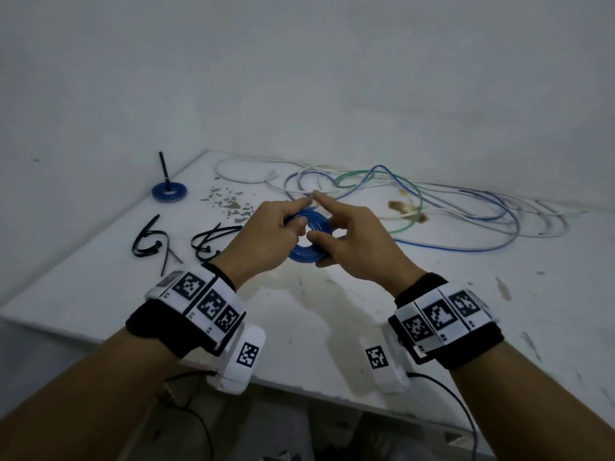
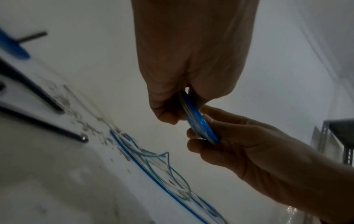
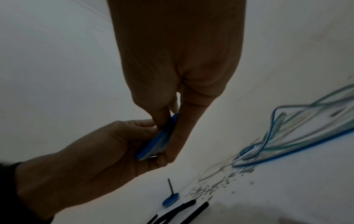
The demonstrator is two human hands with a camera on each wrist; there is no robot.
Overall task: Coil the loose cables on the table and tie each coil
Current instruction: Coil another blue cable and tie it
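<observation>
A flat coil of blue cable (image 1: 311, 239) hangs a little above the white table (image 1: 332, 311), held between both hands. My left hand (image 1: 283, 224) pinches its upper left rim between thumb and fingers. My right hand (image 1: 327, 234) grips the right side with thumb and lower fingers, the index finger pointing straight out past it. The wrist views show the blue coil (image 2: 199, 119) (image 3: 159, 141) edge-on between the fingers. Loose blue, green and white cables (image 1: 416, 201) lie tangled at the back of the table.
A tied blue coil (image 1: 169, 192) with a black tie tail standing up lies at the far left. Several black cable ties (image 1: 186, 242) lie left of my hands. Grey flecks (image 1: 226, 201) and a brown stain (image 1: 402, 207) mark the table. The wall runs close behind.
</observation>
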